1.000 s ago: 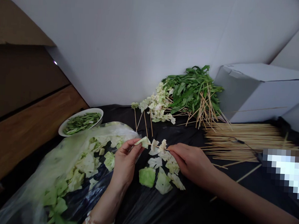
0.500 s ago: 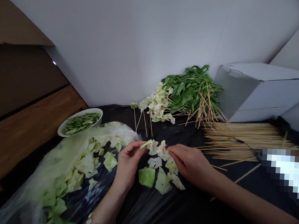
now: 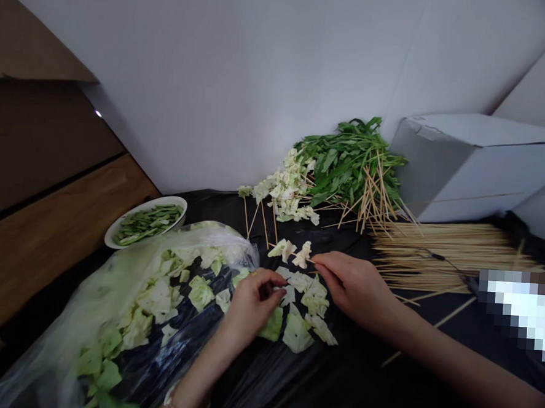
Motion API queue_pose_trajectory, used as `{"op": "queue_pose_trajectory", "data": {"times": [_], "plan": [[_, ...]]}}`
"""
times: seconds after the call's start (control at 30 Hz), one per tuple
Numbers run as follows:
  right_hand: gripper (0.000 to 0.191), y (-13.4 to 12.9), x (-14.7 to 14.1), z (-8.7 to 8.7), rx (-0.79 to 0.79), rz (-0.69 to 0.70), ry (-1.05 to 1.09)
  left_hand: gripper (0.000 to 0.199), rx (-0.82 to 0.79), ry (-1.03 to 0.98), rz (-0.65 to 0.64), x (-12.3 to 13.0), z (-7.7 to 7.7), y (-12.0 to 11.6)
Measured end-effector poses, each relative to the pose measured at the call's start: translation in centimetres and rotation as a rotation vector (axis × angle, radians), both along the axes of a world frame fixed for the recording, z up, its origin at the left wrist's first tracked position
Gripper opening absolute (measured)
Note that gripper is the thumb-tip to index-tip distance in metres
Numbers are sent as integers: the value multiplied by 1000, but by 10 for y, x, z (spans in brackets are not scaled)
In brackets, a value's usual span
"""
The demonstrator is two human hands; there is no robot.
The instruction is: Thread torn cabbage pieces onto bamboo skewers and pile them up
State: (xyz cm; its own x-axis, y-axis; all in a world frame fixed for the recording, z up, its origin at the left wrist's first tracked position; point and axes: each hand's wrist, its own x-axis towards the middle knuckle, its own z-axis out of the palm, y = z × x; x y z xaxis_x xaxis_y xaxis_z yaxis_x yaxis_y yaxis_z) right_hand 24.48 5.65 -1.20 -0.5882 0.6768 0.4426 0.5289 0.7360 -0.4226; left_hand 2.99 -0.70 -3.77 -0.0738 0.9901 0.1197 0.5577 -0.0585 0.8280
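Observation:
My right hand [image 3: 344, 285] pinches a thin wooden skewer [image 3: 311, 260] just behind the cabbage pieces [image 3: 292, 251] threaded on it. Below and left of that skewer, my left hand [image 3: 255, 298] is over the loose cabbage, thumb and fingertips brought close together at a pale leaf [image 3: 288, 295]. Whether that leaf is gripped cannot be made out. Several loose cabbage pieces [image 3: 298, 332] lie on the black sheet [image 3: 261, 388] between and below my hands.
Cabbage lies in and around a clear plastic bag [image 3: 96, 285] at left, near a white bowl [image 3: 182, 216] of green pieces. Behind are finished cabbage skewers [image 3: 285, 189] and leafy greens [image 3: 340, 159]. Many bare skewers [image 3: 445, 251] and a white box [image 3: 496, 174] are at right.
My left hand has left the threaded cabbage and moved down and right to the loose leaves. The skewer in my right hand has risen slightly and moved a little right.

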Motion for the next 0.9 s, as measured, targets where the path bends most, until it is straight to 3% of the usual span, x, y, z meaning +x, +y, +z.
{"op": "queue_pose_trajectory", "data": {"times": [0.1,0.2,0.4,0.53,0.63,0.7,0.9], "plan": [[26,-1,-1,1,1,5,7,23,53,304,-111,1,-1,-3],[26,-2,-1,2,5,2,8,29,35,446,-153,1,-1,-5],[25,-2,-1,0,9,0,5,27,9,569,-144,0,-3,-5],[26,-1,-1,0,-2,4,1,23,54,545,-147,-1,-4,-5],[27,-2,0,1,0,5,7,19,79,394,-50,-2,-1,-4],[27,-2,0,2,-2,2,9,17,60,175,53,-4,1,-1],[28,-3,0,5,-10,17,22,27,-125,-808,249,-8,12,6]]}}
